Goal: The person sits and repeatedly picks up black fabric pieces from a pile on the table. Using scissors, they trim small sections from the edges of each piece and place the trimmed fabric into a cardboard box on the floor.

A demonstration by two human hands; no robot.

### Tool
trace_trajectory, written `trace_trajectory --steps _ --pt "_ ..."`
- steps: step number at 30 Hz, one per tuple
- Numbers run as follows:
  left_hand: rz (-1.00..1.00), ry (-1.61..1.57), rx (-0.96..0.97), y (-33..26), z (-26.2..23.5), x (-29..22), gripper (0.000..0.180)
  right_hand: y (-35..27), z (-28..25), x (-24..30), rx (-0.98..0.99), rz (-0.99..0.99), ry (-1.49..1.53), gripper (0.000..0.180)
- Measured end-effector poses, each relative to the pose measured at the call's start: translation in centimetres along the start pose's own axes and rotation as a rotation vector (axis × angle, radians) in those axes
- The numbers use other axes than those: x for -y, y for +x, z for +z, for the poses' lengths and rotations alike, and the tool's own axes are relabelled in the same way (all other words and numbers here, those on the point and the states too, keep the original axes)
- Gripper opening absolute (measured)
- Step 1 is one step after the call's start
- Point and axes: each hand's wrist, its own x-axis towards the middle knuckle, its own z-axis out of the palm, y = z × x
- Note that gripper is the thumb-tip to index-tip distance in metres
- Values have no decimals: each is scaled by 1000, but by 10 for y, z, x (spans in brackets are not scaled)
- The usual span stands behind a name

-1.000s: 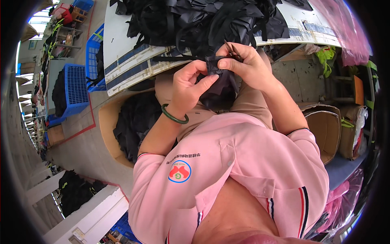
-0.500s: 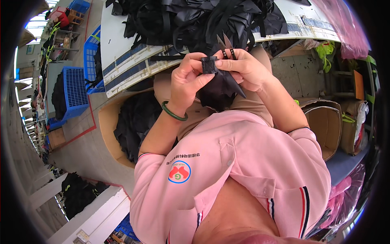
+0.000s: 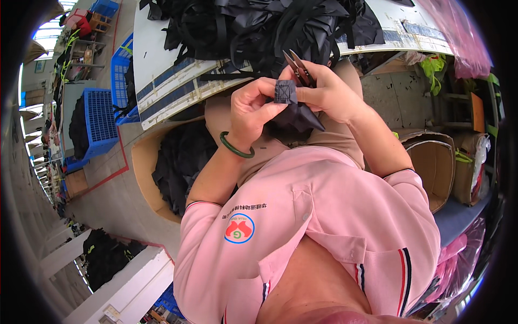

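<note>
My left hand (image 3: 251, 108), with a green bangle at its wrist, pinches a black fabric piece (image 3: 285, 92) above my lap. The held end is a small square folded tab with a stitched cross inside a box. From the other side my right hand (image 3: 332, 96) grips the same piece close to the tab. Thread snips (image 3: 298, 69) are tucked in my right hand, blades pointing up and away from me. Loose black cloth (image 3: 302, 117) hangs below my fingers.
A heap of black fabric and straps (image 3: 259, 32) covers the worktable (image 3: 156, 81) ahead. Cardboard boxes stand at my left (image 3: 144, 162) and right (image 3: 431, 167), the left one holding black cloth. Blue plastic crates (image 3: 101, 121) are farther left. Pink plastic film (image 3: 458, 43) hangs at the far right.
The stitched tab has turned so its flat face shows more, and it sits slightly farther right. The snips have tilted a little to the left in my right hand.
</note>
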Motion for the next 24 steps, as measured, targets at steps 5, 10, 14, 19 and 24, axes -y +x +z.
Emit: trace_trajectory --steps 5,10,14,19,24 --pt "128 2 -267 4 8 4 20 -11 2 2 -388 -336 -490 25" --pt "187 4 -372 7 7 11 22 -29 15 -17 -207 -145 -306 38" --pt "213 11 -368 6 9 11 21 -29 25 -27 -134 42 -102 38" --pt "220 85 -328 3 10 12 19 -24 31 -28 -197 -37 -119 36" --pt "202 118 -290 -2 11 17 21 -19 32 -33 -297 -238 -337 39"
